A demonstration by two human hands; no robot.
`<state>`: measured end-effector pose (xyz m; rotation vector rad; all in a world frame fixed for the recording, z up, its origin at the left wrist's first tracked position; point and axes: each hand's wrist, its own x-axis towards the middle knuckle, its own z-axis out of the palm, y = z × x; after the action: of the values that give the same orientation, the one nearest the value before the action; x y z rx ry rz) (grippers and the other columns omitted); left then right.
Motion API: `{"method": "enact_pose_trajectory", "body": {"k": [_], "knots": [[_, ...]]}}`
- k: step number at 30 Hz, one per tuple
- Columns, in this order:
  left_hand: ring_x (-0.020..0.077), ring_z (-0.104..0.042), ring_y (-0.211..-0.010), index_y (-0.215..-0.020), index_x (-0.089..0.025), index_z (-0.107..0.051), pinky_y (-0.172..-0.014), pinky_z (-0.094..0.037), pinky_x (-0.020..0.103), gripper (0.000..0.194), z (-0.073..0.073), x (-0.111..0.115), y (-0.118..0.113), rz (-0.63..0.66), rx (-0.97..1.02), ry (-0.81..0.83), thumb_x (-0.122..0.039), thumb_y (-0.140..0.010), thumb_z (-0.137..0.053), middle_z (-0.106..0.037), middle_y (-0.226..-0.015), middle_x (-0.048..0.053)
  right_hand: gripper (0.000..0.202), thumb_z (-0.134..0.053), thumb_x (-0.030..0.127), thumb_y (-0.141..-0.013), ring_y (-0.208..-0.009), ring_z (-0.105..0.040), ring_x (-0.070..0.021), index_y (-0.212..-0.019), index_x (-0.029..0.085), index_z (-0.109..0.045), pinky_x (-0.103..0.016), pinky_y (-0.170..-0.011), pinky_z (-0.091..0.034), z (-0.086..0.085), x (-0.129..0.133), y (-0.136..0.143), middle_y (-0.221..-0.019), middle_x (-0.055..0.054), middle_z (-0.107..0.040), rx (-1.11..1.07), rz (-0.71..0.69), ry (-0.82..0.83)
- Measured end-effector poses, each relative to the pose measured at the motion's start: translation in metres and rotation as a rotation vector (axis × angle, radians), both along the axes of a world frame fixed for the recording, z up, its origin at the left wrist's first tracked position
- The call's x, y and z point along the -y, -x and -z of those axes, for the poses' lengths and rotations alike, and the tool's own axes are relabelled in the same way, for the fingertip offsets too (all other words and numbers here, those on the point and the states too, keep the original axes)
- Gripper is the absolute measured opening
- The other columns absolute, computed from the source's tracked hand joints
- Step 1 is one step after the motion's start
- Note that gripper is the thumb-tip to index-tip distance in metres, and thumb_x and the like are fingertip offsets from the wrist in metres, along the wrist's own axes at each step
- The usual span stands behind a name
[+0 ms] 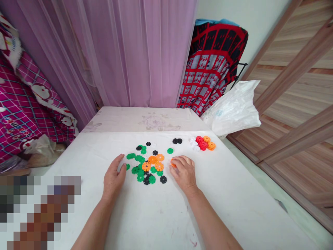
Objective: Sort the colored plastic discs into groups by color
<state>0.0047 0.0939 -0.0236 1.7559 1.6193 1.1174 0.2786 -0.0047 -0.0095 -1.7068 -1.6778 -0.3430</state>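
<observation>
My right hand point(183, 172) has its fingers closed on an orange notched disc point(173, 163), just right of a loose pile. That pile mixes green discs point(139, 158), black discs point(163, 179) and orange discs point(153, 159), all flat and round with slotted edges. Left of it, my left hand point(114, 174) rests on its side with fingers apart, close to a green disc point(127, 166) and holding nothing. A single green disc point(170, 150) lies beyond my right hand. Farther back are black discs point(177, 141) side by side.
At the table's right, red discs point(202, 144), white discs point(194, 143) and orange discs point(211, 146) lie grouped. A white plastic bag point(234, 107) hangs by the right edge of the white-covered table point(156, 215). Purple curtains point(145, 52) stand behind.
</observation>
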Motion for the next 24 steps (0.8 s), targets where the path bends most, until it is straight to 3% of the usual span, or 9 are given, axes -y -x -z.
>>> {"method": "enact_pose_trajectory", "body": {"k": [4,9,16,19,24], "knots": [[0.0235,-0.055,-0.126,-0.126,-0.025,-0.061,-0.108,-0.043,0.042,0.046,-0.003,0.001,-0.001,0.003,-0.022,0.006,-0.040,-0.084,-0.049,-0.061,-0.136,0.005,0.006,-0.065,0.029,-0.085,-0.099,-0.053,-0.0217,-0.087,0.024,-0.067,-0.035,-0.086,-0.032,-0.005,-0.006,0.026,-0.094,-0.002,-0.072,0.017,-0.070,0.086],[0.0230,-0.056,-0.125,-0.125,-0.025,-0.061,-0.109,-0.042,0.041,0.045,-0.005,0.002,-0.002,0.015,-0.044,-0.001,-0.039,-0.084,-0.049,-0.062,-0.134,0.005,0.014,-0.069,0.035,-0.081,-0.095,-0.051,-0.0231,-0.081,0.022,-0.064,-0.036,-0.080,-0.030,-0.006,-0.014,0.039,-0.082,-0.003,-0.070,0.062,-0.020,0.188],[0.0221,-0.057,-0.124,-0.124,-0.026,-0.062,-0.109,-0.042,0.040,0.043,-0.005,0.001,-0.002,0.016,-0.038,-0.025,-0.039,-0.084,-0.050,-0.063,-0.133,0.004,0.007,-0.068,0.025,-0.078,-0.089,-0.052,-0.0214,-0.079,0.023,-0.061,-0.035,-0.080,-0.031,-0.004,-0.018,0.047,-0.076,-0.002,-0.066,0.012,0.008,0.218],[0.0221,-0.058,-0.124,-0.123,-0.027,-0.062,-0.108,-0.043,0.040,0.042,-0.006,0.002,-0.002,0.010,-0.023,-0.025,-0.037,-0.084,-0.051,-0.064,-0.132,0.004,0.010,-0.067,0.025,-0.077,-0.095,-0.052,-0.0227,-0.086,0.024,-0.063,-0.035,-0.084,-0.032,-0.006,-0.017,0.035,-0.082,-0.002,-0.068,-0.035,0.031,0.151],[0.0221,-0.057,-0.124,-0.123,-0.026,-0.062,-0.109,-0.042,0.040,0.042,-0.006,0.002,-0.002,0.010,-0.024,-0.025,-0.036,-0.084,-0.051,-0.064,-0.132,0.004,0.014,-0.064,0.029,-0.078,-0.098,-0.053,-0.0236,-0.090,0.023,-0.064,-0.036,-0.086,-0.034,-0.004,-0.008,-0.016,-0.091,-0.004,-0.069,-0.139,0.200,0.028]]}}
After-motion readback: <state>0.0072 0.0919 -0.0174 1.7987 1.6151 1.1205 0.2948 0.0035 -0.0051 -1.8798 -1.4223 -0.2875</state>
